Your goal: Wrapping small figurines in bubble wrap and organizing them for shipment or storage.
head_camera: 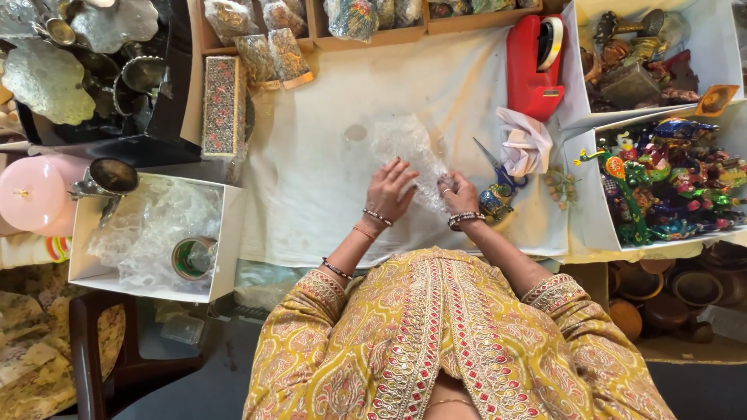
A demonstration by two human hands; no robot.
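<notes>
With the bubble wrap sheet (408, 155) lying on the white cloth (319, 187), the left hand (389, 190) presses it flat with fingers spread while the right hand (459, 194) curls closed on its edge, suggesting mid-wrapping; the next fold requires steady tension.

Counter (327, 194) covered with white cloth, wrinkled. On it, centre: clear bubble wrap sheet (408, 155), both hands resting on it. Right of that: scissors (492, 167) with a painted figurine (496, 202) just beside them, crumpled white cloth (525, 144), red tape dispenser (534, 66) near the top edge. Far right: two white open boxes, upper one (572, 70) with dark metal figurines, lower one (595, 210) with colourful painted figurines. Left: patterned long box (223, 105) at the cloth's edge, two wrapped patterned boxes (272, 58) above. White box (222, 249) with bubble wrap and a tape roll (191, 258) sits at the left end.
</notes>
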